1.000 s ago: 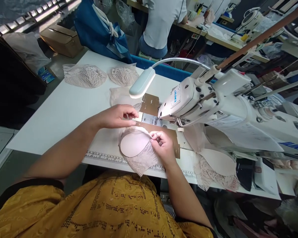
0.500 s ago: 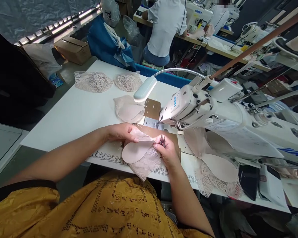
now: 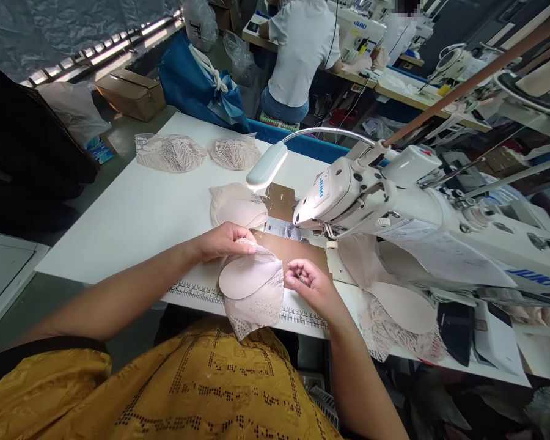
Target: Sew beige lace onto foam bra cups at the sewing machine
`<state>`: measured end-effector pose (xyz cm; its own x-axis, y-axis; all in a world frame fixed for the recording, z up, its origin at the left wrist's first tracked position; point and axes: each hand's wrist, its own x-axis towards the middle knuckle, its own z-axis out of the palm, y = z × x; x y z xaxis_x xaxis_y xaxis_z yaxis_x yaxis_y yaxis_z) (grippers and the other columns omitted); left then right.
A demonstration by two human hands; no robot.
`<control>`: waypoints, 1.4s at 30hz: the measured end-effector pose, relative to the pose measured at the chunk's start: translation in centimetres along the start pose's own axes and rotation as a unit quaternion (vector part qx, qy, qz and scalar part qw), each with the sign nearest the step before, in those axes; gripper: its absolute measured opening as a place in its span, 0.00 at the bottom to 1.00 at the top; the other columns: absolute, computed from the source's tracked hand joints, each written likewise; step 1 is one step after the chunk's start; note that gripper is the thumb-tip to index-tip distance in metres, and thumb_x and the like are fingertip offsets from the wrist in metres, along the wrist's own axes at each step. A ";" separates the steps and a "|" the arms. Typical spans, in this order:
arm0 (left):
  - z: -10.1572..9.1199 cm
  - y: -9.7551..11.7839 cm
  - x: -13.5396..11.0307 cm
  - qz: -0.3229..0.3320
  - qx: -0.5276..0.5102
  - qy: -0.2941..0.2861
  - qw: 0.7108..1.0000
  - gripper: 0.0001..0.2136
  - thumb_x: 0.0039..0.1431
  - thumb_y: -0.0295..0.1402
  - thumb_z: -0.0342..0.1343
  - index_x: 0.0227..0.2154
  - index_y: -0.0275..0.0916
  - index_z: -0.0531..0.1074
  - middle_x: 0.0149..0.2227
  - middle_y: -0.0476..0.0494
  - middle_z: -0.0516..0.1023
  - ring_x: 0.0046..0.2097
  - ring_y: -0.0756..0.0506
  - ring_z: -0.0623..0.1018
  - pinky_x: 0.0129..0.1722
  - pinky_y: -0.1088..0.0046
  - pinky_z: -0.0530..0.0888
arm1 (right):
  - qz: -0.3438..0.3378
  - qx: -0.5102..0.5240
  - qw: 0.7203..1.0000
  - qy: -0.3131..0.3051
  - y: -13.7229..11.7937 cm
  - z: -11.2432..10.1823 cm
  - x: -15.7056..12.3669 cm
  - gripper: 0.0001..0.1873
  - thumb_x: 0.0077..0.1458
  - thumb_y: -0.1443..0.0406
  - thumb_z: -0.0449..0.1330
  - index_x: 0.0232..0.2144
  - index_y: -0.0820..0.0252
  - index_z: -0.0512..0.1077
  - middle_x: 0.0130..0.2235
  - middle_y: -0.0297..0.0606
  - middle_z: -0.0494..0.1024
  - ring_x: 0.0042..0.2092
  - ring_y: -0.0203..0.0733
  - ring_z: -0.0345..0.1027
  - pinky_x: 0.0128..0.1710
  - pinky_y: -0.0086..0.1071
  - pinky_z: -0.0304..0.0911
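Observation:
My left hand [image 3: 224,239] is closed on the top edge of a pale pink bra cup with a lace overlay [image 3: 250,288], which hangs over the front edge of the white table [image 3: 137,214]. My right hand [image 3: 308,282] sits just right of the cup with its fingers curled around a small dark tool I cannot make out. It does not touch the lace. Both hands are in front of the white sewing machine [image 3: 394,201], whose needle area lies a little behind and right of them.
A gooseneck lamp [image 3: 266,165] hangs over a second padded cup [image 3: 237,206]. Two lace pieces [image 3: 170,153] lie at the table's far left. More cups and lace [image 3: 394,311] pile under the machine arm. A person in a white shirt [image 3: 302,49] sits at another machine behind.
My right hand has let go of the cup's edge and drawn a little to the right. The cup has swung down and left, held only by my left hand.

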<state>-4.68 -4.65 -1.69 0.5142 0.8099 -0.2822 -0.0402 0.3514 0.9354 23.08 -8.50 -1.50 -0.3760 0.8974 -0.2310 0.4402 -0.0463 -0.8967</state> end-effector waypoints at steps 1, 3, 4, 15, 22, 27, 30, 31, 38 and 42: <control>0.1 -0.1 0.1 0.001 0.002 0.001 1.000 0.13 0.45 0.38 0.70 0.29 0.33 0.76 0.27 0.48 0.76 0.30 0.51 0.73 0.31 0.77 0.70 | -0.006 -0.011 1.000 0.023 -0.1 0.0 0.1 0.14 0.56 0.56 0.61 0.42 0.56 0.71 0.39 0.37 0.75 0.42 0.42 0.70 0.44 0.37 0.66; 0.3 -0.4 0.3 0.005 0.015 0.000 1.000 0.14 0.47 0.39 0.68 0.30 0.33 0.76 0.27 0.48 0.75 0.30 0.51 0.73 0.30 0.77 0.69 | -0.026 -0.030 0.997 0.061 -0.6 0.4 0.7 0.16 0.55 0.55 0.62 0.43 0.56 0.72 0.40 0.38 0.75 0.42 0.43 0.71 0.44 0.38 0.66; 0.4 -0.5 0.4 0.010 0.024 -0.002 1.000 0.14 0.49 0.40 0.67 0.31 0.33 0.76 0.28 0.48 0.75 0.30 0.51 0.73 0.31 0.76 0.69 | -0.042 -0.037 0.996 0.069 -1.0 0.8 1.1 0.16 0.54 0.55 0.63 0.43 0.55 0.72 0.42 0.39 0.76 0.43 0.44 0.71 0.44 0.38 0.67; -2.2 5.6 -0.6 0.080 0.520 0.192 0.829 0.15 0.58 0.42 0.55 0.37 0.36 0.78 0.31 0.45 0.78 0.34 0.45 0.75 0.35 0.71 0.66 | -0.109 -0.257 0.956 0.094 -1.8 2.8 3.2 0.13 0.49 0.71 0.56 0.38 0.56 0.72 0.40 0.39 0.78 0.42 0.49 0.71 0.39 0.38 0.65; -2.9 4.9 6.0 0.046 0.517 0.156 0.840 0.25 0.45 0.32 0.61 0.49 0.37 0.72 0.52 0.37 0.73 0.53 0.34 0.71 0.49 0.65 0.67 | -0.268 -0.305 0.913 -0.039 -2.3 4.6 2.1 0.21 0.45 0.76 0.55 0.41 0.54 0.73 0.47 0.40 0.76 0.37 0.41 0.71 0.34 0.31 0.65; -3.4 4.0 4.9 0.002 0.444 0.117 0.888 0.07 0.46 0.33 0.59 0.29 0.35 0.73 0.26 0.45 0.75 0.31 0.42 0.75 0.28 0.73 0.67 | -0.168 -0.344 0.922 -0.062 -1.3 1.0 0.1 0.13 0.42 0.78 0.53 0.26 0.58 0.71 0.38 0.38 0.77 0.34 0.40 0.69 0.32 0.30 0.61; -3.4 3.2 3.1 0.012 0.340 0.069 0.938 0.10 0.54 0.39 0.55 0.28 0.36 0.71 0.26 0.46 0.75 0.29 0.46 0.75 0.27 0.74 0.68 | -0.104 -0.289 0.950 -0.063 -1.2 -1.6 -0.8 0.10 0.49 0.75 0.53 0.27 0.58 0.71 0.32 0.37 0.76 0.34 0.41 0.69 0.34 0.32 0.61; -3.2 3.0 2.6 0.014 0.286 0.050 0.957 0.11 0.54 0.40 0.55 0.29 0.36 0.72 0.27 0.46 0.75 0.30 0.46 0.75 0.28 0.74 0.69 | -0.090 -0.254 0.962 -0.047 -1.3 -2.0 -0.8 0.09 0.52 0.72 0.54 0.29 0.58 0.72 0.32 0.37 0.76 0.35 0.41 0.69 0.35 0.32 0.62; -1.5 2.3 2.0 0.009 0.077 0.011 0.997 0.12 0.52 0.41 0.61 0.31 0.35 0.73 0.28 0.47 0.75 0.30 0.48 0.74 0.32 0.73 0.71 | -0.058 0.004 0.998 0.017 -2.7 1.9 3.5 0.22 0.50 0.56 0.66 0.47 0.56 0.72 0.46 0.41 0.76 0.46 0.45 0.70 0.45 0.37 0.65; -1.6 2.4 1.6 0.053 0.215 0.047 0.974 0.09 0.51 0.35 0.57 0.33 0.36 0.75 0.33 0.46 0.77 0.35 0.46 0.75 0.35 0.72 0.70 | -0.085 0.041 0.995 0.037 -2.8 3.9 5.7 0.14 0.53 0.55 0.63 0.27 0.58 0.70 0.27 0.31 0.70 0.30 0.37 0.63 0.32 0.32 0.62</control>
<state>-5.29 -1.74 -0.23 0.4445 0.8778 -0.1788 0.2843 0.0510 0.9574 16.52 -4.96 -1.76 -0.3763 0.9253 -0.0473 0.3061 0.0760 -0.9490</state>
